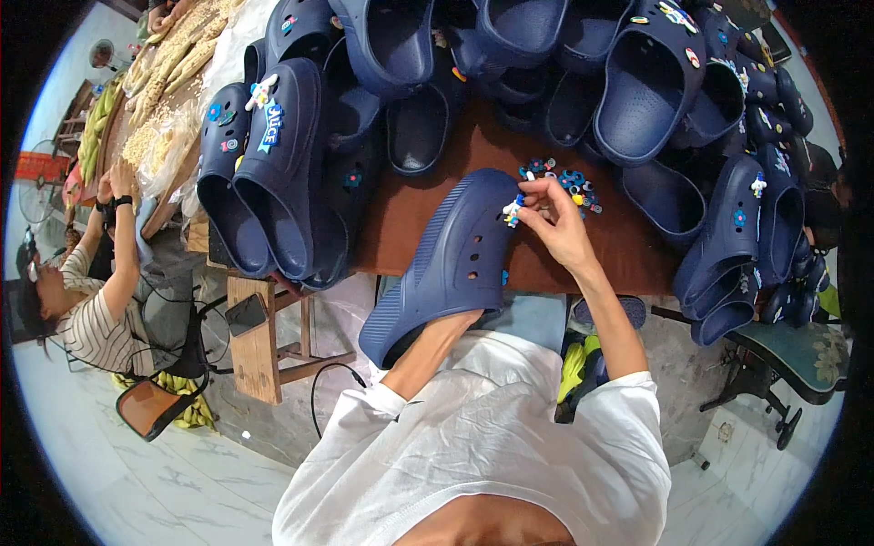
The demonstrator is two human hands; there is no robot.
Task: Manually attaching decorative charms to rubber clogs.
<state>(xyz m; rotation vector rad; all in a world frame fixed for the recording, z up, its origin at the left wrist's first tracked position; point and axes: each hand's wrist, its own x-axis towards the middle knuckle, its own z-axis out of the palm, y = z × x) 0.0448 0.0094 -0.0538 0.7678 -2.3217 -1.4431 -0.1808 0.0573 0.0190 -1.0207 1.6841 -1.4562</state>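
A navy clog, sole side toward the left, is tilted over the table's near edge. My left forearm runs into its opening; the left hand is inside and its fingers are hidden. At the clog's toe, my right hand is closed with thumb and fingers pinching a small white, blue and yellow shoe charm against the upper. Several bare holes line the clog's side below it. Just behind my right fingers lies a pile of colourful shoe charms on the brown tabletop.
Navy clogs crowd the table's back and right, many with charms. More clogs stand at the left. A phone lies on a wooden stool. Another person works at the far left beside corn. A chair stands right.
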